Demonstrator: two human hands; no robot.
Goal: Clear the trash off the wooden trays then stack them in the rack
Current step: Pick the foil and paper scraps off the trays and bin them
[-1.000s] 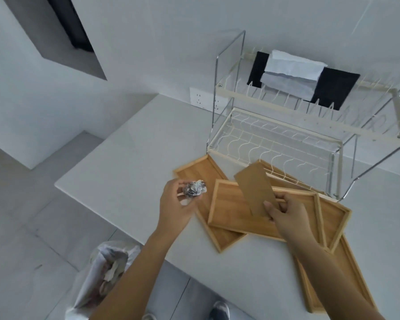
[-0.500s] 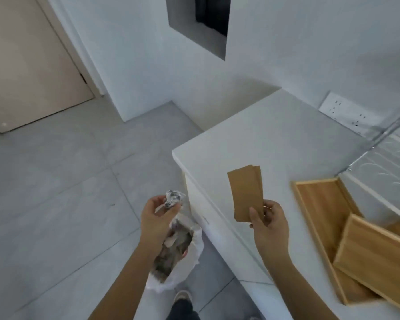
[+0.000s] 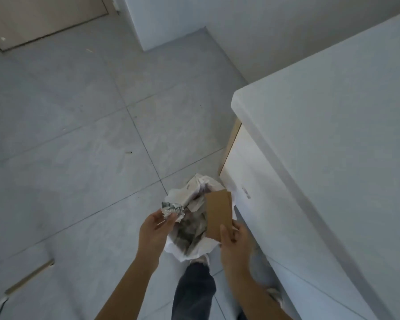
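Hands over the white trash bag [image 3: 200, 251] on the tiled floor [image 3: 79, 139].
Left hand [image 3: 155, 229] pinches a crumpled foil wad [image 3: 172, 210] above the bag's mouth; right hand [image 3: 232, 242] grips folded brown cardboard [image 3: 218, 212] upright beside it. Beyond, the white counter [image 3: 333, 135].

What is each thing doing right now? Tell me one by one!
Left hand: holding the crumpled wad.
Wad: scrunched up, held over the bag.
Right hand: pinching the cardboard.
Cardboard: flat, held upright over the bag.
Bag: open, on the floor by the counter, with trash inside.
Counter: the part in view is bare.
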